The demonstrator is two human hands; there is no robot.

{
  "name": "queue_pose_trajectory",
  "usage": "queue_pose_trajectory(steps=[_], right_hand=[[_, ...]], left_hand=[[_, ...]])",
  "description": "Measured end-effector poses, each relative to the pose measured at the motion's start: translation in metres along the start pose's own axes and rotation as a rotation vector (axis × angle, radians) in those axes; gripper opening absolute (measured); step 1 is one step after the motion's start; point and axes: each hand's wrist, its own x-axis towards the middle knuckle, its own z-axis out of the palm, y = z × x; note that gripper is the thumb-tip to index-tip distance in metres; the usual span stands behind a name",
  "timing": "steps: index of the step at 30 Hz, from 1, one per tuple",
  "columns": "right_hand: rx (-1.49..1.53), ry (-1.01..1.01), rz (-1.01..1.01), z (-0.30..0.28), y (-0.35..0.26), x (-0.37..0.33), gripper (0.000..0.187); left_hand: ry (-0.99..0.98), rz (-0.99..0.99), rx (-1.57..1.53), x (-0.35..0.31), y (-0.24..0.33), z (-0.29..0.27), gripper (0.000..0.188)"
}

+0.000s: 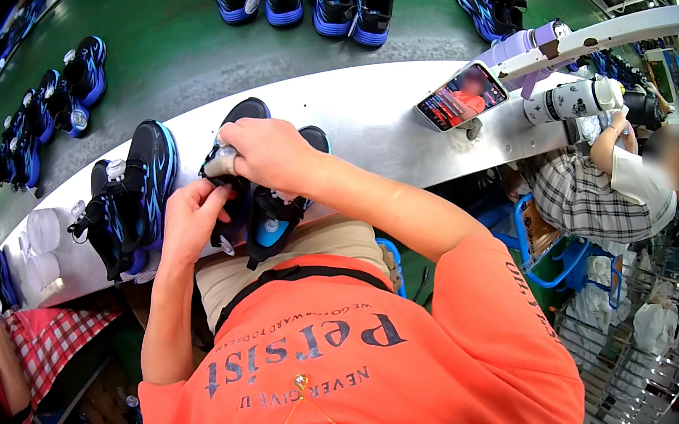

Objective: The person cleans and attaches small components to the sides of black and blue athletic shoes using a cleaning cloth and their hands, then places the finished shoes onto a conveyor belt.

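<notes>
Black-and-blue shoe (248, 109) is at near edge of pale bench (367, 122), toe pointing away, under both hands. R hand (270, 153) curls over its lace area; L hand (194, 211) bunches fingertips by the opening; can't tell what either grips. Prob. light, upper soft, sole stiffer; best held at sole edges/heel. Second shoe (273, 234) just R; phone (464, 98) farther R.

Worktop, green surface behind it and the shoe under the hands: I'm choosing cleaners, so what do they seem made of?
Worktop: probably bare metal, satin finish; silvery sheen and soft highlights.
Green surface: perhaps plastic or rubber sheeting; smooth, with grey scuffs.
Shoe: possibly synthetic fabric; the dark toe shows little shine, weave too small to confirm.
</notes>
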Motion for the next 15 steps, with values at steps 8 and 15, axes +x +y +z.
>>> queue_pose_trajectory(steps=[8, 15], right_hand=[[-0.013, -0.148, 0.058, -0.010, -0.005, -0.010, 0.030], [0.161, -0.161, 0.002, -0.042, 0.008, -0.081, 0.033]], left_hand=[[-0.034, -0.036, -0.153, -0.016, -0.008, 0.016, 0.025], [0.118, 0.485, 0.313, -0.002, 0.055, -0.009, 0.019]])
